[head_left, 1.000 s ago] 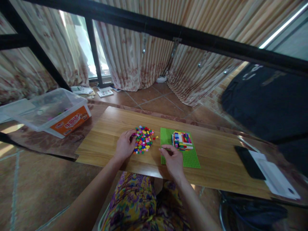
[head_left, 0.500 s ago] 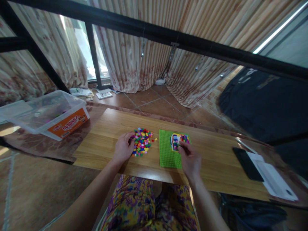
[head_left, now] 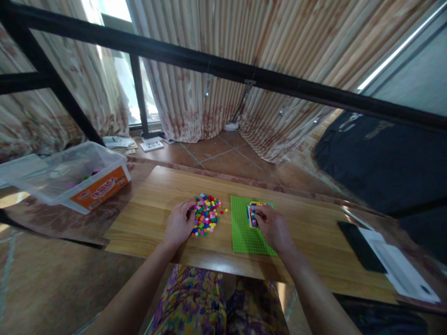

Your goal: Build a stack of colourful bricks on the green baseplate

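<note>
My left hand [head_left: 179, 224] rests at the left edge of a pile of small colourful toy bricks [head_left: 206, 215] on the table. Its thumb and fingers curl together at the bricks; whatever lies between the fingertips is too small to make out. On a green studded baseplate [head_left: 242, 237] stands a low multicoloured brick build [head_left: 252, 218] with a white and yellow edge. Over this build is my right hand [head_left: 275, 229], fingers pinched together and touching its top. The hand covers the build's right part, and what the fingertips hold is hidden.
A few loose bricks [head_left: 223, 211] lie between pile and baseplate on the wooden table [head_left: 139, 218]. A clear plastic bin [head_left: 101, 186] with an orange label stands left. At the right end are a black phone-like slab [head_left: 361, 246] and a white object [head_left: 401, 270].
My right hand has shifted up and left over the build, covering more of it. The left hand stays at the pile. The whole view has tilted slightly, so the table sits lower.
</note>
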A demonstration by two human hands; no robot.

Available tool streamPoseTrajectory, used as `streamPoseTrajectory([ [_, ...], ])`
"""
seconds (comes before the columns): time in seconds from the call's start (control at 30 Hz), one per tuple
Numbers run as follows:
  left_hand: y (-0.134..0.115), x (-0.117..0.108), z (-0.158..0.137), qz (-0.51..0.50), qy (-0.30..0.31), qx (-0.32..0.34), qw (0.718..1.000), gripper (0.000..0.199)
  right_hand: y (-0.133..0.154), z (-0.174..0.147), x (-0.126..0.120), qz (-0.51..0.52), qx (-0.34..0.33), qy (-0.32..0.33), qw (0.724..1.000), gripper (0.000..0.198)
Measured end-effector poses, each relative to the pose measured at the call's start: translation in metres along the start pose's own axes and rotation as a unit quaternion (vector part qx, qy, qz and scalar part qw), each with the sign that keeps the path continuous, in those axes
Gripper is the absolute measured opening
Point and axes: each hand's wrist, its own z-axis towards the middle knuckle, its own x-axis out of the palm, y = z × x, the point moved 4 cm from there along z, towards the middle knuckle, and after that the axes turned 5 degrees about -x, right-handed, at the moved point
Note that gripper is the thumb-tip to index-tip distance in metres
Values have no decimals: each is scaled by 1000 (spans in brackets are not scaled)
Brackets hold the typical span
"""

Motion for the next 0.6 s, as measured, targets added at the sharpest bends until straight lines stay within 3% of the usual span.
streamPoseTrajectory([
  [0.3,1,0,0,0,-4,3,1000,23,-9,4,8,-1,8,46,999,22],
  [0.6,0,0,-1,-8,-4,-3,1000,23,-10,6,6,-10,6,27,1000,20],
])
